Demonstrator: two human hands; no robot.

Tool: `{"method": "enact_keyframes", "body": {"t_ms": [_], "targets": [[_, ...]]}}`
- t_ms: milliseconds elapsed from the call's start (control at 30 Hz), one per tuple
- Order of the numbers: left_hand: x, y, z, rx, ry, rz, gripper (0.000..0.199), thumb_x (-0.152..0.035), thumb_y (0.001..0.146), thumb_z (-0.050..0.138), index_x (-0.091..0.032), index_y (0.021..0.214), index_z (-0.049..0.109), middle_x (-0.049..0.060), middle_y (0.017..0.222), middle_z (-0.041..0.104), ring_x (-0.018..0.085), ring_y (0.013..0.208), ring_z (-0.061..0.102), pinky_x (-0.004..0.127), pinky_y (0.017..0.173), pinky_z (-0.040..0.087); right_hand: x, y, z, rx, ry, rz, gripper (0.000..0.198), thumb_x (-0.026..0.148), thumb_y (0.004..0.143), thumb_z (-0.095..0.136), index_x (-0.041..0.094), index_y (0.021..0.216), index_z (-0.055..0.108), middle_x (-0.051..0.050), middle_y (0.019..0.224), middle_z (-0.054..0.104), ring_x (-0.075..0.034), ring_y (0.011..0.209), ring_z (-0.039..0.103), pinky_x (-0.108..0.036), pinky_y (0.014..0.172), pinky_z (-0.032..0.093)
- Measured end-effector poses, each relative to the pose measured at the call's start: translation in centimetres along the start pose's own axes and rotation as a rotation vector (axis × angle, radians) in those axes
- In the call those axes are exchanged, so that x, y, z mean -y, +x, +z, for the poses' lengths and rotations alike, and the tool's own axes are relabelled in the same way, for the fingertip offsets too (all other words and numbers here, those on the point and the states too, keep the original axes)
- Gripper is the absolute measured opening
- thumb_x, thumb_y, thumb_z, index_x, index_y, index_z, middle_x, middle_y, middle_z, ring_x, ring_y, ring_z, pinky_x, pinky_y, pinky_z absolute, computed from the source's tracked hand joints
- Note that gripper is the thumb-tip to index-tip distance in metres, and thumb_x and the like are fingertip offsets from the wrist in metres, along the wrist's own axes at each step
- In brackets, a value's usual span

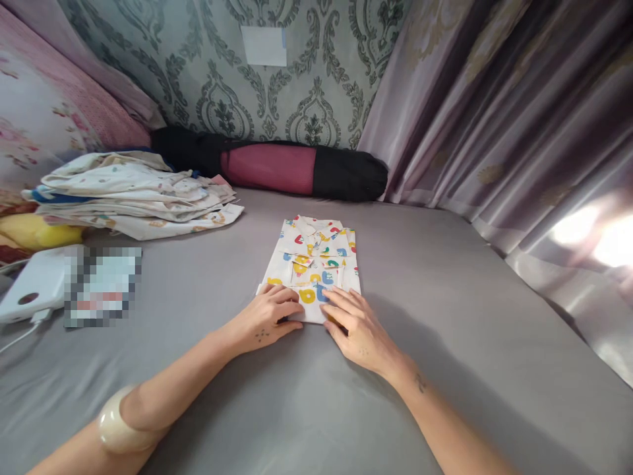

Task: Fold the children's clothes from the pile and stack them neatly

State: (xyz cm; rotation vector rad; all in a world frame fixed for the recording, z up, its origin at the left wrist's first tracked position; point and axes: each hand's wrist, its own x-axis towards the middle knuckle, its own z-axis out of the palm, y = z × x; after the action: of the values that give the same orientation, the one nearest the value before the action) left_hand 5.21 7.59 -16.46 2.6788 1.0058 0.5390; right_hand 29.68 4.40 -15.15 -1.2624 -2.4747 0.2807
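Observation:
A white collared shirt [309, 269] printed with coloured letters lies folded into a narrow rectangle, collar pointing away from me. My left hand [270, 315] rests on its near left corner, fingers stretched over the cloth and thumb apart along the front edge. On the near right corner lies my right hand [353, 324], its fingers also spread flat over the fabric. The undersides of both hands and the corners beneath them are hidden.
A grey sheet [475, 316] covers the surface. At the back left is a pile of clothes [143, 191], with a white charger-like device [37, 284] and a blurred-out flat object [103, 284] nearer me. A black and maroon bolster-shaped bag [270, 168] lies along the wall; curtains [475, 99] hang right.

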Motion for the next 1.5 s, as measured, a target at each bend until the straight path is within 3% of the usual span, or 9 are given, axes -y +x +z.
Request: {"method": "enact_keyframes", "body": {"t_ms": [200,533,733,900,1033,1200,1367,1500], "targets": [[-0.2,0.1,0.2,-0.023,0.029,0.062,0.026,-0.032,0.097,0.042,-0.023,0.100,0.066,0.005,0.100,0.066,0.016,0.091,0.058,0.034,0.088,0.038,-0.1,0.0,0.6,-0.017,0.057,-0.028,0.031,0.024,0.094,0.047,0.026,0.120,0.064,-0.005,0.133,0.057,-0.022,0.128,0.047,-0.043,0.109,0.037],[-0.9,0.4,-0.1,-0.049,0.117,0.145,0.024,-0.021,0.098,0.038,-0.019,0.101,0.062,0.006,0.101,0.068,0.016,0.092,0.061,0.033,0.085,0.041,-0.1,0.0,0.6,-0.020,0.059,-0.001,0.033,0.025,0.092,0.050,0.022,0.122,0.061,-0.004,0.134,0.057,-0.020,0.126,0.048,-0.040,0.111,0.035],[-1.1,0.7,0.1,-0.137,0.154,0.120,0.022,-0.020,0.098,0.037,-0.018,0.100,0.058,0.006,0.094,0.070,0.017,0.089,0.064,0.031,0.082,0.045,-0.9,-0.1,1.1,-0.089,-0.035,0.032,0.046,0.009,0.081,0.047,0.019,0.125,0.060,-0.005,0.134,0.056,-0.019,0.126,0.048,-0.035,0.109,0.038],[-0.4,0.5,0.2,-0.068,0.207,0.113,0.017,-0.023,0.095,0.044,-0.019,0.105,0.056,0.007,0.101,0.068,0.019,0.094,0.064,0.033,0.084,0.046,-2.4,-0.5,1.1,-0.133,-0.122,0.095,0.057,0.000,0.072,0.042,0.018,0.123,0.061,-0.007,0.130,0.060,-0.019,0.122,0.052,-0.033,0.105,0.042],[1.0,-0.3,0.0,-0.017,0.236,0.021,0.035,-0.007,0.081,0.043,-0.021,0.110,0.056,0.007,0.115,0.066,0.020,0.107,0.060,0.034,0.090,0.044,-3.6,-0.8,1.2,-0.150,-0.117,0.094,0.061,-0.003,0.070,0.039,0.017,0.122,0.063,-0.007,0.127,0.062,-0.019,0.119,0.056,-0.032,0.103,0.044],[2.4,-1.4,-0.5,-0.006,0.247,-0.106,0.050,-0.004,0.074,0.038,-0.021,0.116,0.059,0.007,0.127,0.061,0.021,0.113,0.059,0.034,0.093,0.045,-4.6,-1.0,1.5,-0.114,-0.094,0.084,0.067,-0.006,0.070,0.034,0.016,0.127,0.060,-0.008,0.132,0.059,-0.018,0.124,0.052,-0.033,0.106,0.041],[2.2,-1.9,-0.6,0.024,0.221,-0.200,0.065,-0.001,0.070,0.035,-0.021,0.128,0.057,0.006,0.135,0.057,0.020,0.123,0.054,0.032,0.102,0.042,-3.8,-1.1,0.7,-0.012,-0.128,0.110,0.063,-0.004,0.079,0.031,0.019,0.131,0.057,-0.006,0.138,0.053,-0.017,0.128,0.048,-0.030,0.106,0.038],[1.3,-2.5,-0.7,0.063,0.258,-0.194,0.070,0.002,0.067,0.036,-0.019,0.131,0.055,0.006,0.137,0.055,0.020,0.126,0.051,0.031,0.105,0.040,-2.3,-2.1,-0.6,0.036,-0.179,0.118,0.063,-0.005,0.080,0.032,0.025,0.129,0.057,-0.003,0.135,0.056,-0.016,0.125,0.050,-0.029,0.103,0.039]]}}
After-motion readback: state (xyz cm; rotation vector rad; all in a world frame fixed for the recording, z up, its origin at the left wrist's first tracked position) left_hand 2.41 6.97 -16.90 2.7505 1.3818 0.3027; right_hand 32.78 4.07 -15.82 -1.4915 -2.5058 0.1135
